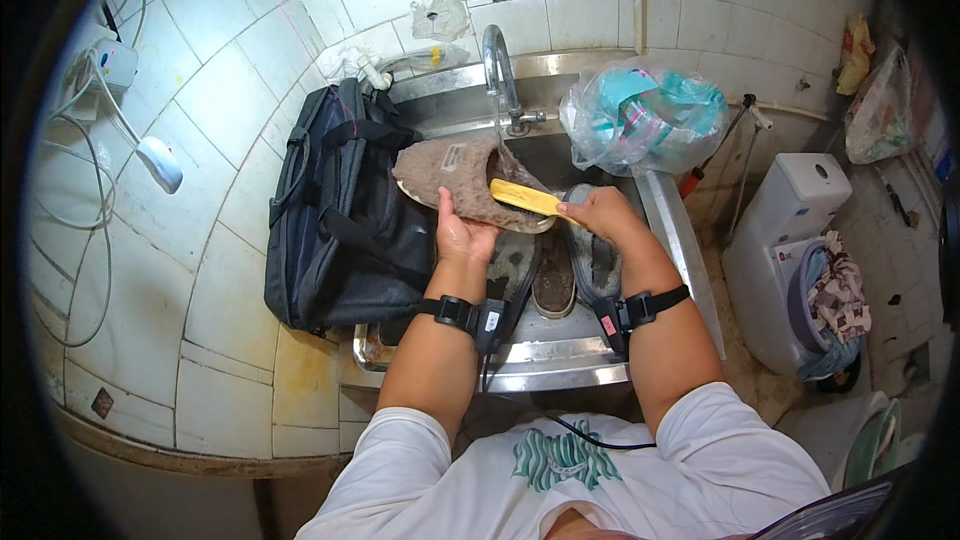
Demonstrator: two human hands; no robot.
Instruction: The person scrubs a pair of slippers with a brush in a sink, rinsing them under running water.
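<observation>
My left hand (466, 234) holds a brown fuzzy slipper (459, 171) from below, over a stainless steel sink (540, 357). In my right hand (600, 216) is a yellow-backed brush (525, 198), its head at the slipper's foot opening. Water runs from the curved metal faucet (495, 60) onto the slipper. Beneath my hands, in the sink, lie a grey slipper or shoe (517, 264), partly hidden by the held slipper and my left forearm, a narrow brown shoe (554, 289) and another grey slipper (598, 262).
A dark fabric bag (352, 217) leans at the sink's left side. A clear plastic bag with turquoise items (645, 116) rests at the back right corner. Farther right, a purple basin of cloth (806, 292) sits by a white appliance (787, 202). A black cable (600, 441) crosses my shirt.
</observation>
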